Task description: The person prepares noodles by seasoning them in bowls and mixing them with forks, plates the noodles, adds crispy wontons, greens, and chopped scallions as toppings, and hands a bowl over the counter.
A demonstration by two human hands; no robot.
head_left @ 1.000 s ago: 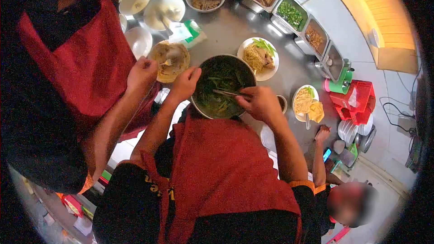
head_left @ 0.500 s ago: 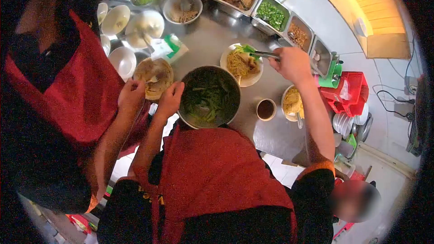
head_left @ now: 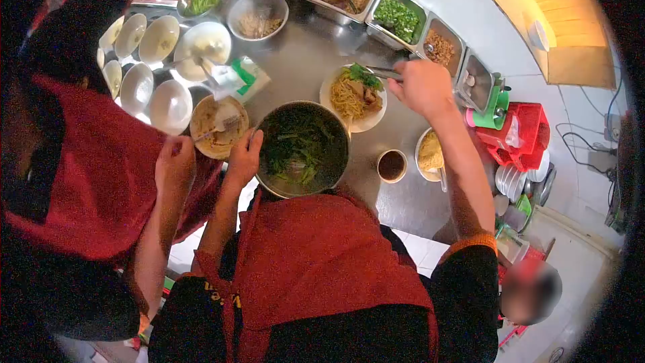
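Observation:
My left hand [head_left: 246, 159] is closed on the left rim of a deep metal pot [head_left: 259, 173] with leafy greens [head_left: 299, 161] in dark liquid. In my right hand [head_left: 426, 87] is a pair of metal tongs [head_left: 384, 72], its tips at leafy greens [head_left: 363, 76] on the upper edge of a white plate [head_left: 366, 124]. Yellow noodles [head_left: 347, 97] and brown meat pieces [head_left: 370, 101] lie on that plate. Below it stands a cup of dark sauce [head_left: 391, 166], and a bowl of yellow food [head_left: 431, 153] with a spoon sits under my right forearm.
At left a co-worker's hand [head_left: 176, 159] is near a bowl of brownish paste [head_left: 208, 146]. Several white bowls [head_left: 170, 107] and a green-and-white packet [head_left: 244, 79] lie beyond. Metal trays of chopped greens [head_left: 398, 19] and toppings line the back; a red basket [head_left: 527, 136] stands right.
The leafy greens spread further over the plate's upper edge, with the tongs still at them. My left hand stays on the pot rim. The co-worker's raised arm has shifted at upper left.

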